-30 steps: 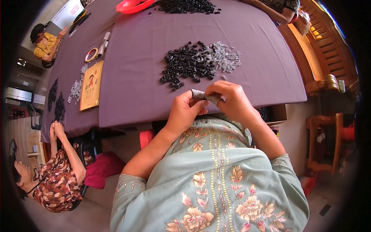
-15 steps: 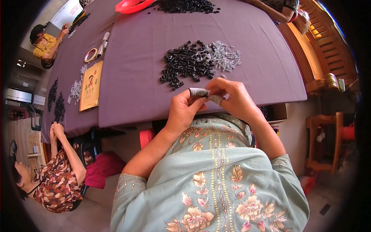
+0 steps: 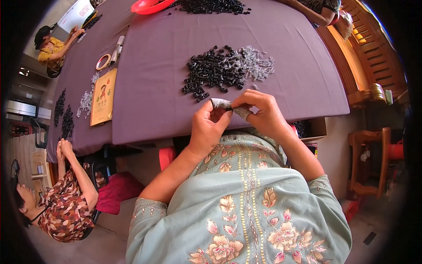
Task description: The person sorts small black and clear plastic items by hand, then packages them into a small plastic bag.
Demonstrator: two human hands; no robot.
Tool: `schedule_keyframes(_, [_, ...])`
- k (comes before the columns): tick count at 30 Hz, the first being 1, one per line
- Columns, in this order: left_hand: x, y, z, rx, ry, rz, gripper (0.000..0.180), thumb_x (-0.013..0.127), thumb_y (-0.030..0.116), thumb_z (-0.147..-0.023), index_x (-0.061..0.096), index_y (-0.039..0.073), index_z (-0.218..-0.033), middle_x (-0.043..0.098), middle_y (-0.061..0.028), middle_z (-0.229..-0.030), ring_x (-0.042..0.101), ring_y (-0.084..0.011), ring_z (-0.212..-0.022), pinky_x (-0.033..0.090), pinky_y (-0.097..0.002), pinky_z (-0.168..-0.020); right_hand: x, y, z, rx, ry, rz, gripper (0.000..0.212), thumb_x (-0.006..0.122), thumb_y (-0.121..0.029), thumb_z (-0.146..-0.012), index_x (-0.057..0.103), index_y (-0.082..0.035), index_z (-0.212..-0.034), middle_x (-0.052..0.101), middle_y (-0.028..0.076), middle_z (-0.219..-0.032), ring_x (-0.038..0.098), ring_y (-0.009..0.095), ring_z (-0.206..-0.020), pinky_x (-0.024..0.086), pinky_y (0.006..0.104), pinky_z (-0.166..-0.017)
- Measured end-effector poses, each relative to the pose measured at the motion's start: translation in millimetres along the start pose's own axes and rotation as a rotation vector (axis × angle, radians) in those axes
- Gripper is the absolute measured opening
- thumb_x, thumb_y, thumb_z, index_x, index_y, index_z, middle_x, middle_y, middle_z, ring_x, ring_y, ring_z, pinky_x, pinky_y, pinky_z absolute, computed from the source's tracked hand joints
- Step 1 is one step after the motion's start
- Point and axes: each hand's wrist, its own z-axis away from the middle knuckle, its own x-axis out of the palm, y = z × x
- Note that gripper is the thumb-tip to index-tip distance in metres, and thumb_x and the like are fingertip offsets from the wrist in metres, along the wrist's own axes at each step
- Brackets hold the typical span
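My left hand (image 3: 208, 126) pinches a small black plastic part (image 3: 228, 109) between thumb and forefinger, just in front of the table edge. The fingertips of my right hand (image 3: 266, 112) are closed together against the part's right side; whatever they grip is hidden. A grey knit finger sleeve (image 3: 220, 103) covers my left forefinger, and a similar sleeve (image 3: 243, 112) is on my right hand. Beyond my hands, a heap of short black tubular parts (image 3: 213, 70) lies on the purple cloth. Against its right side is a pile of small clear plastic pieces (image 3: 259, 64).
A yellow booklet (image 3: 103, 99), a tape roll (image 3: 103, 62) and more clear pieces (image 3: 85, 103) lie on the left. At the far edge are a red basin (image 3: 149, 6) and another black heap (image 3: 211, 6). Other people sit around the table; a wooden chair (image 3: 370, 163) stands at right.
My left hand has shifted slightly left and my right fingers have changed their pinch, so the black part shows more clearly between them. The piles look the same.
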Motion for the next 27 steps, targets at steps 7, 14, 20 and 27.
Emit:
schedule_keyframes(7, [-0.7, -2.3, -2.4, 0.014, 0.003, 0.118, 0.013, 0.066, 0.004, -0.092, 0.064, 0.002, -0.105, 0.067, -0.0001, -0.094, 0.061, -0.0056, -0.082, 0.05, -0.0225, -0.074, 1.6, 8.0, 1.5, 0.142, 0.001, -0.117, 0.026, 0.061, 0.014, -0.075, 0.067, 0.001, -0.097, 0.064, 0.008, -0.089, 0.063, 0.016, -0.084, 0.051, 0.0287, -0.077])
schedule_keyframes(14, [-2.2, -1.9, -5.8, -0.03, 0.003, 0.124, 0.013, 0.064, 0.002, -0.093, 0.063, 0.0, -0.106, 0.068, -0.0023, -0.095, 0.064, -0.0082, -0.084, 0.056, -0.0259, -0.078, -9.0, 8.2, -0.9, 0.157, 0.004, -0.038, 0.026, 0.06, 0.015, -0.077, 0.068, 0.001, -0.097, 0.064, 0.005, -0.09, 0.062, 0.013, -0.088, 0.05, 0.026, -0.081])
schedule_keyframes(20, [-5.2, -9.4, -3.9, -0.076, -0.09, -0.065, 0.014, 0.066, 0.001, -0.091, 0.062, 0.001, -0.105, 0.068, -0.0013, -0.094, 0.062, -0.006, -0.08, 0.053, -0.0219, -0.07, -1.9, 6.0, 0.7, 0.147, -0.006, -0.13, 0.026, 0.06, 0.014, -0.077, 0.068, 0.001, -0.098, 0.065, 0.005, -0.09, 0.062, 0.012, -0.087, 0.05, 0.0268, -0.079])
schedule_keyframes(27, [-3.2, -10.7, -11.3, -0.07, -0.055, -0.025, 0.012, 0.066, 0.002, -0.09, 0.063, 0.0, -0.102, 0.067, -0.0007, -0.086, 0.06, -0.0051, -0.073, 0.05, -0.0222, -0.064, 0.0, 10.4, 0.5, 0.196, -0.072, -0.063, 0.02, 0.061, 0.013, -0.08, 0.066, 0.002, -0.098, 0.065, 0.003, -0.088, 0.062, 0.01, -0.086, 0.051, 0.0254, -0.079])
